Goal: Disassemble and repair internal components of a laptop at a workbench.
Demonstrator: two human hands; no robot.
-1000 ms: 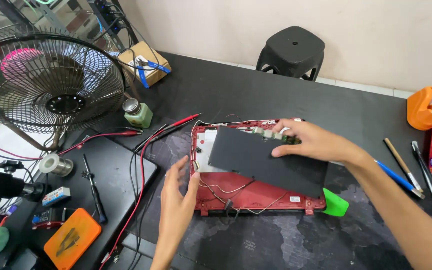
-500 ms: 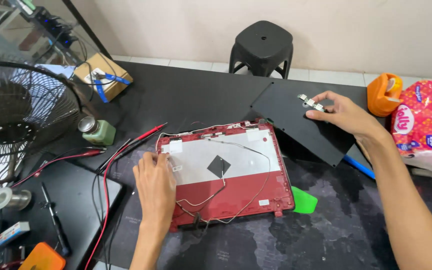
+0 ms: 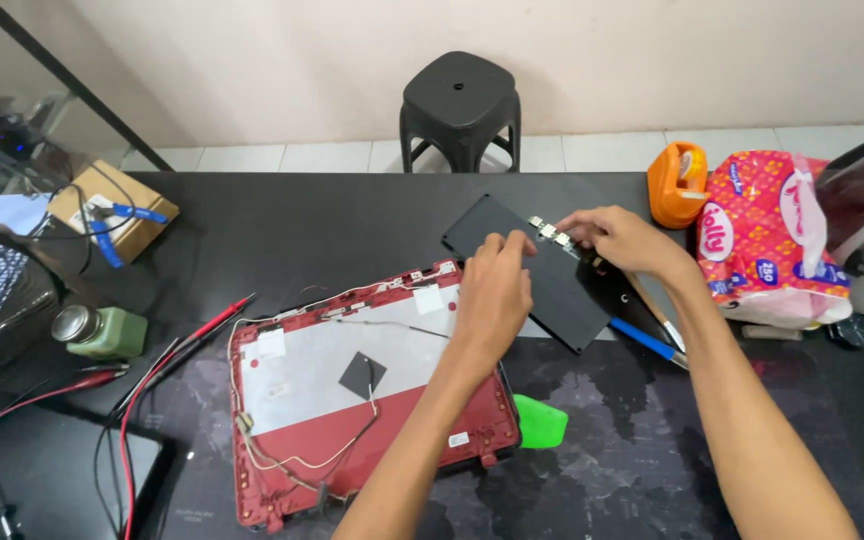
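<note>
Black table (image 3: pixel 282 225), tiled floor behind. Thin dark panel (image 3: pixel 542 275), judged light, stiff, fragile, pinched at edges by left hand (image 3: pixel 494 290) and right hand (image 3: pixel 622 240); edge hold advised.

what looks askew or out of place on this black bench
The flat black screen panel lies lifted out, askew beside the red laptop lid shell, held by the left hand and right hand. The shell's thin cables trail loose.
</note>
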